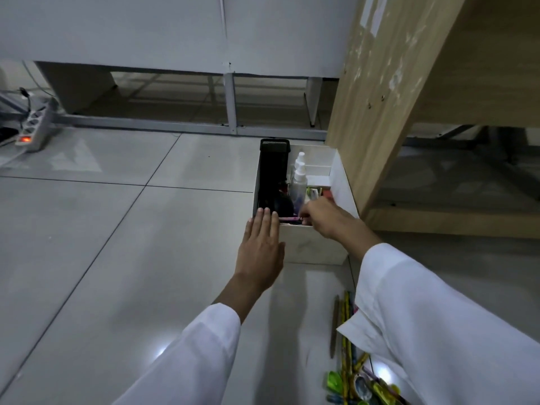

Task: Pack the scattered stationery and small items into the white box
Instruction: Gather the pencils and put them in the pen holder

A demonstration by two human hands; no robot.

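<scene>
Sitting on the tiled floor (117, 229) at about 1 o'clock from the frame's middle, the white box (314, 244) stands against the foot of a wooden desk panel (380, 112). Inside it, a black mesh holder (274, 168) stands upright on the 9 o'clock side, with two clear spray bottles (298, 182) just beside it and some small coloured items toward 3 o'clock, too blurred to name. The left hand (261, 247) lies flat against the box's near left corner, fingers straight and together, holding nothing. The right hand (324, 216) reaches over the near rim, its fingers curled around a pink pen (289, 219) lying across the box's near edge. Both arms wear white sleeves (438, 317). At 5 o'clock on the floor, a scatter of pencils (346, 331) and green clips (334, 380) lies partly under the right sleeve, well apart from the box. At 9 o'clock far left sits a power strip (36, 128) with a lit red switch.
</scene>
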